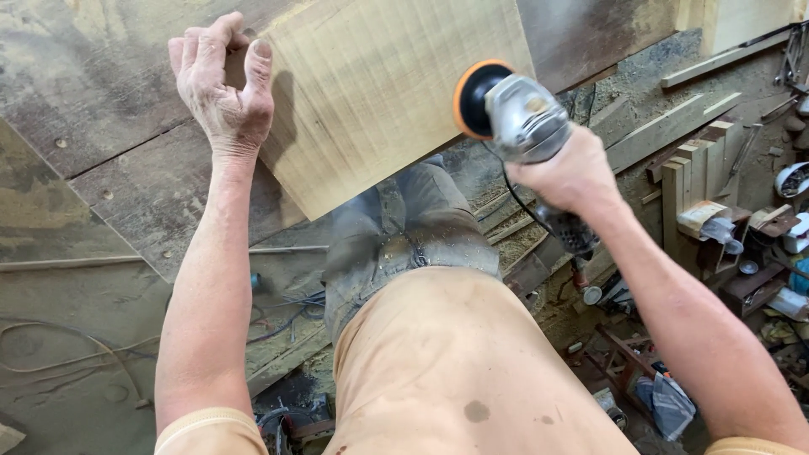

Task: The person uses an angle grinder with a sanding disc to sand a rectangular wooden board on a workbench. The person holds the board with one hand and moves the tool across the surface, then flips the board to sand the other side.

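Observation:
A pale wooden board [379, 93] lies on a worn dark workbench [109, 126], with one corner hanging over the bench's edge. My left hand [223, 80] rests on the board's left edge, thumb on the pale wood and fingers spread, holding nothing. My right hand [569, 173] grips the body of a grey angle grinder [522, 122]. Its orange-rimmed black sanding disc [474, 99] stands on edge against the board's right side. The grinder's black cord [514, 198] runs down past my wrist.
Sawdust covers the floor below. Loose planks and offcuts [674, 126] lie to the right, beside a stack of short wood blocks [699, 181]. Tools and clutter [784, 227] crowd the far right. Cables [286, 312] trail on the floor near my legs.

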